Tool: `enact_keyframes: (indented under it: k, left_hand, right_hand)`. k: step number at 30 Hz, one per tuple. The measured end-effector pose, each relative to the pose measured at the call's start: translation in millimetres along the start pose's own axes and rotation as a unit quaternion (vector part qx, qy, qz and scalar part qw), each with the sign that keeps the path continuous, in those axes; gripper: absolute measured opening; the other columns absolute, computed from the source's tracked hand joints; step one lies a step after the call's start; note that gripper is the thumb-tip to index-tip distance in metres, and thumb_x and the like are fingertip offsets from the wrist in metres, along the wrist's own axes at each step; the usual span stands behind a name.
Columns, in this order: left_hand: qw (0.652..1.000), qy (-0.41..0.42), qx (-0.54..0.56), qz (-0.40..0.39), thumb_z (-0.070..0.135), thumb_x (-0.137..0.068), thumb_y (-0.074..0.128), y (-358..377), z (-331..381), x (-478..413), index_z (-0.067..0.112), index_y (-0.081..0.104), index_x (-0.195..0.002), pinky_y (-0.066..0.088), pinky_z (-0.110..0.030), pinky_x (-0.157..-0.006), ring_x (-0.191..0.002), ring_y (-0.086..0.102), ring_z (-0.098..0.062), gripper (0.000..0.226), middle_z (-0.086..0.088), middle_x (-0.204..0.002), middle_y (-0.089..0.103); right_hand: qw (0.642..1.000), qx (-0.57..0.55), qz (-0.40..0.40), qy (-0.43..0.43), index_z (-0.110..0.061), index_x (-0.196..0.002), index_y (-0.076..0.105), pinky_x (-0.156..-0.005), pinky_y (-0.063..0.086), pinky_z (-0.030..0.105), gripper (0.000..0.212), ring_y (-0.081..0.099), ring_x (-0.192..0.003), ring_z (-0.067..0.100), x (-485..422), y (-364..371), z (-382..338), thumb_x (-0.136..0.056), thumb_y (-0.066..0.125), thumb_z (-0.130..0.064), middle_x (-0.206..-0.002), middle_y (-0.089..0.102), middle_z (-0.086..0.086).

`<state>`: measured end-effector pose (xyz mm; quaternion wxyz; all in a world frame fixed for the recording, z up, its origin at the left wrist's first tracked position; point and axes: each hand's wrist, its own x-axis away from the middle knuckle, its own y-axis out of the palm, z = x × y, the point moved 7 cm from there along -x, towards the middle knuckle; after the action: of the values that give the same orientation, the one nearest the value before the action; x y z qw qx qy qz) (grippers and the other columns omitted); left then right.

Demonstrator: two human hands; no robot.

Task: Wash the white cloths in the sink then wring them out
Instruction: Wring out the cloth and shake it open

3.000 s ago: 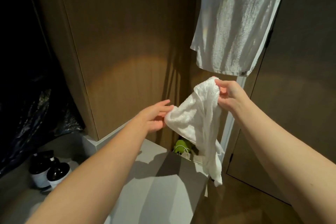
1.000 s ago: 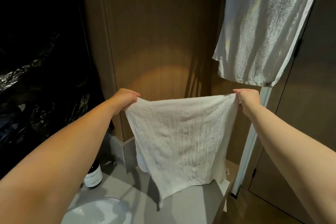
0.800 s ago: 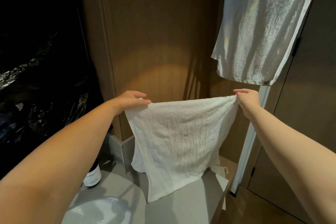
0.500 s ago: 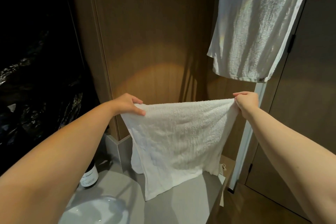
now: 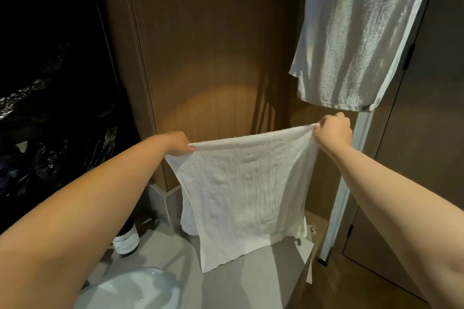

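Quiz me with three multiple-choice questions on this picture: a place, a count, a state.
1. Where does the bottle stand? A) on the grey counter, left of the held cloth B) on the floor C) on a shelf
2. How many white cloths show? A) one B) two C) four
3. How is the held cloth? A) balled up B) twisted tight C) spread between the left hand and right hand
Answers: 1 A, it stands by the sink; 2 B, one held, one hanging cloth above right; 3 C, both hands pinch its top corners.
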<state>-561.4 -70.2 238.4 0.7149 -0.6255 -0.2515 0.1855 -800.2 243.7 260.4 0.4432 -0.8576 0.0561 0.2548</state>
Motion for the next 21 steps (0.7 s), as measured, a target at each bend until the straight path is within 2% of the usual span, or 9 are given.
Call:
enact_keyframes:
  k: [3,6,9,11,12,15,17,19,21]
  left_hand:
    - [0.998,-0.040,0.052,-0.019,0.045,-0.102,0.037,-13.3,-7.6,6.0,0.013,0.052,-0.136,0.045,-0.032,-0.084,-0.117,0.052,-0.028,0.050,-0.007,-0.134,0.052]
    - [0.985,-0.066,0.148,-0.067,0.050,-0.097,0.045,-20.0,-16.7,10.5,0.016,0.055,-0.128,0.055,-0.033,-0.072,-0.095,0.063,-0.028,0.047,-0.011,-0.114,0.061]
    - [0.996,-0.061,-0.038,-0.054,0.048,-0.100,0.039,-25.3,-11.9,15.8,0.010,0.055,-0.123,0.049,-0.027,-0.061,-0.070,0.055,-0.019,0.048,-0.007,-0.094,0.057]
    - [0.982,-0.030,-0.181,0.046,0.048,-0.101,0.034,-35.2,0.1,15.3,0.011,0.059,-0.116,0.044,-0.029,-0.067,-0.079,0.052,-0.018,0.046,-0.002,-0.096,0.053]
    - [0.981,-0.005,-0.177,0.077,0.048,-0.101,0.034,-35.3,4.7,11.7,0.012,0.061,-0.108,0.042,-0.030,-0.068,-0.082,0.050,-0.018,0.045,-0.002,-0.095,0.051]
    - [0.995,0.046,0.076,0.042,0.039,-0.101,0.044,-25.1,-0.5,3.2,0.011,0.063,-0.085,0.039,-0.026,-0.062,-0.073,0.051,-0.016,0.037,-0.005,-0.083,0.054]
    - [0.960,0.010,0.279,-0.024,0.032,-0.098,0.053,-14.1,-9.1,1.3,0.006,0.066,-0.094,0.049,-0.030,-0.071,-0.086,0.063,-0.024,0.030,-0.010,-0.094,0.064]
    - [0.915,-0.034,0.395,-0.078,0.028,-0.095,0.058,-6.5,-7.3,6.3,0.005,0.063,-0.105,0.053,-0.035,-0.078,-0.098,0.065,-0.028,0.025,-0.013,-0.105,0.066]
    - [0.884,-0.046,0.458,-0.085,0.020,-0.094,0.059,-10.5,5.9,9.5,0.007,0.061,-0.097,0.052,-0.032,-0.071,-0.082,0.064,-0.022,0.013,-0.009,-0.093,0.064]
  right_hand:
    - [0.988,-0.141,0.012,0.062,-0.009,-0.105,0.063,-0.081,0.043,0.035,0.021,0.055,-0.102,0.029,-3.3,-5.4,-1.4,-0.096,0.049,-0.022,-0.112,0.061,0.012]
    - [0.963,-0.240,0.040,0.121,-0.007,-0.110,0.061,-0.078,0.037,0.029,0.022,0.057,-0.104,0.030,-0.7,-9.3,-2.5,-0.097,0.048,-0.020,-0.112,0.064,0.013]
    - [0.954,-0.266,0.048,0.129,-0.006,-0.113,0.061,-0.079,0.036,0.028,0.023,0.057,-0.109,0.030,2.3,-7.0,-12.7,-0.097,0.047,-0.016,-0.115,0.063,0.014]
    - [0.954,-0.266,0.047,0.128,-0.006,-0.114,0.060,-0.079,0.037,0.028,0.023,0.057,-0.109,0.030,4.4,-3.9,-17.6,-0.097,0.046,-0.014,-0.115,0.063,0.014]
    - [0.953,-0.266,0.047,0.138,-0.006,-0.114,0.059,-0.079,0.037,0.027,0.023,0.057,-0.108,0.029,5.1,-2.2,-16.2,-0.096,0.047,-0.014,-0.115,0.063,0.014]
    - [0.950,-0.262,0.020,0.169,-0.005,-0.113,0.060,-0.082,0.041,0.030,0.024,0.058,-0.109,0.032,4.5,2.5,-6.0,-0.096,0.049,-0.017,-0.116,0.063,0.015]
    - [0.955,-0.242,-0.006,0.173,-0.005,-0.114,0.060,-0.088,0.044,0.035,0.025,0.058,-0.110,0.034,2.5,3.9,-1.9,-0.095,0.050,-0.017,-0.118,0.063,0.016]
    - [0.955,-0.241,-0.015,0.173,-0.002,-0.114,0.061,-0.088,0.045,0.036,0.025,0.058,-0.110,0.035,0.3,2.8,-3.9,-0.094,0.051,-0.015,-0.117,0.063,0.017]
    - [0.946,-0.266,-0.025,0.184,0.001,-0.110,0.063,-0.083,0.046,0.035,0.025,0.060,-0.107,0.036,0.9,2.1,-13.0,-0.093,0.053,-0.016,-0.111,0.064,0.016]
